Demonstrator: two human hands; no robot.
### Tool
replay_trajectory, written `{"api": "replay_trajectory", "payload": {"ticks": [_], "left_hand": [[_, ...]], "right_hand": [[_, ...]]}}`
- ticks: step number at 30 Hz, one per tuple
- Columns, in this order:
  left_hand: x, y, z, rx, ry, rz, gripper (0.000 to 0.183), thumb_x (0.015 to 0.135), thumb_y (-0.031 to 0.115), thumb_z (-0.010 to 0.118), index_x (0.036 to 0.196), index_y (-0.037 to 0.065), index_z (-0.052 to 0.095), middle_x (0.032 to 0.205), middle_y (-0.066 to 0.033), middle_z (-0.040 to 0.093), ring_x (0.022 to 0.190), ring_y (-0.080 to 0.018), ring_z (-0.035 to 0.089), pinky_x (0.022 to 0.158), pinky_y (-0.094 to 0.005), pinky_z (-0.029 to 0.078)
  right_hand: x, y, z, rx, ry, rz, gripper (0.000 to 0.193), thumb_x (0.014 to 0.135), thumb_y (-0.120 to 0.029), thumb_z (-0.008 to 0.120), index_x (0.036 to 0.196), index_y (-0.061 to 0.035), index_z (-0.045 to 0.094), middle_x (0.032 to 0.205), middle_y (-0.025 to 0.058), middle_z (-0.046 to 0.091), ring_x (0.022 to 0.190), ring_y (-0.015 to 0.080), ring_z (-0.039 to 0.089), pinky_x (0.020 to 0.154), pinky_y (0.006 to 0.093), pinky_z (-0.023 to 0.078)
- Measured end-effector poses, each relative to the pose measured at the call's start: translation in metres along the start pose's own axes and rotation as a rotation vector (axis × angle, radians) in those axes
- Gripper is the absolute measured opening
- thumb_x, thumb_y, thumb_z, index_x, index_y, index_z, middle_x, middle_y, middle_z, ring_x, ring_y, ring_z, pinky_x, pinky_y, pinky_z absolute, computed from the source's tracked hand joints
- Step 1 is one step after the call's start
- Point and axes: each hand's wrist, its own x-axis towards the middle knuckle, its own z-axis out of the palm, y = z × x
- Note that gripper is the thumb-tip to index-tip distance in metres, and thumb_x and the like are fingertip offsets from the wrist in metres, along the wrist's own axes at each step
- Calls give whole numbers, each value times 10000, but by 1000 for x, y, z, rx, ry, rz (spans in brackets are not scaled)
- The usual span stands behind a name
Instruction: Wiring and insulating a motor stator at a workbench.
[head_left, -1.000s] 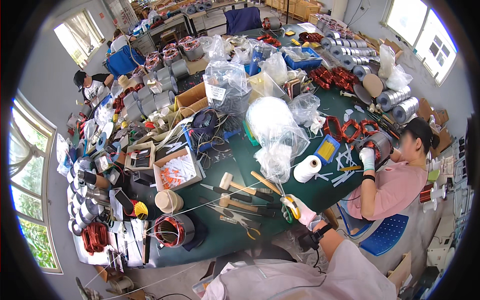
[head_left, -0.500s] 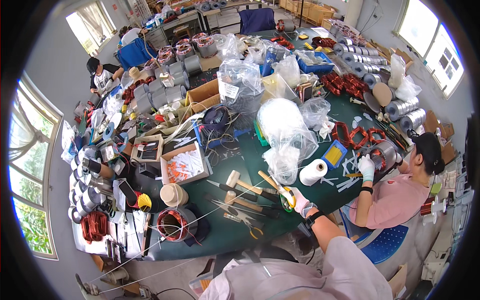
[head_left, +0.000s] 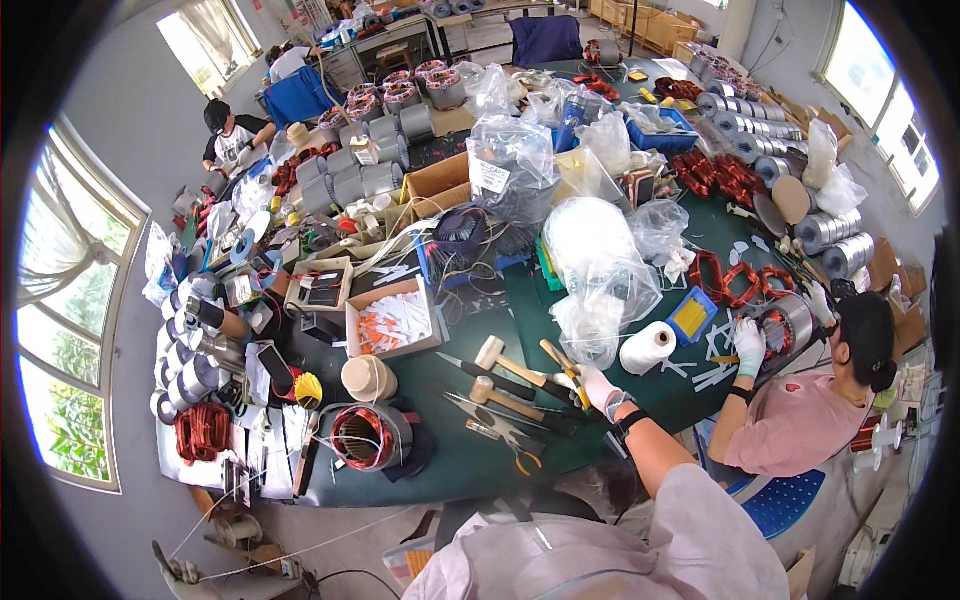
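Observation:
My right hand (head_left: 600, 392), in a white glove, is closed round yellow-handled scissors (head_left: 584, 394) above the right side of the green table. A wooden-handled tool (head_left: 552, 354) lies just beyond it. A white thread spool (head_left: 648, 347) stands to its right. Down at the far lower left, my left hand (head_left: 178, 568) appears closed on white thread (head_left: 320, 549), which runs off in two strands; its fingers are small and distorted. A stator with copper windings (head_left: 368, 437) sits at the table's near edge, thread lying across it.
Mallets (head_left: 490, 352) and pliers (head_left: 525, 450) lie between my hands. Behind them are a box of white and orange strips (head_left: 395, 320) and plastic bags (head_left: 595, 250). At right, a co-worker in pink (head_left: 790, 425) handles another stator (head_left: 785, 325).
The thread stretched taut across the table is no longer seen there; loose thread shows near the stator. The whole view has shifted slightly. My right hand remains beside the mallets.

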Motion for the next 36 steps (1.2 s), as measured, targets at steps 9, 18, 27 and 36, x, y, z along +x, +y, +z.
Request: {"api": "replay_trajectory", "payload": {"ticks": [9,18,27,36], "left_hand": [[-156,-69,188,40,-419,-191,401,1129,260,460,1386,-34,551,613,51,360,440,-34,288,370,-229,234],[-149,-44,228,-264,-573,-88,474,1105,306,552,1425,-43,526,633,59,400,451,-21,314,388,-206,295],[-32,-35,36,-484,56,-101,365,1134,174,474,1443,-9,542,707,57,308,520,-27,254,423,-193,266],[39,-148,-151,-148,322,-455,302,1118,319,516,1211,59,639,717,67,460,506,-47,324,460,-224,286]], "right_hand": [[-175,-146,127,-315,-530,-919,595,866,-264,820,1376,-31,624,1305,147,633,932,187,718,859,325,579],[-223,-148,126,-313,-791,-570,269,1020,-199,659,1185,1,727,762,31,649,637,103,596,608,290,485],[-182,-65,-11,-137,-108,-263,236,1042,-170,550,993,34,660,589,34,540,408,88,473,396,252,443],[-150,-50,17,-815,-303,-436,237,1020,-220,647,1069,-19,763,691,102,686,520,184,618,520,354,471]]}}
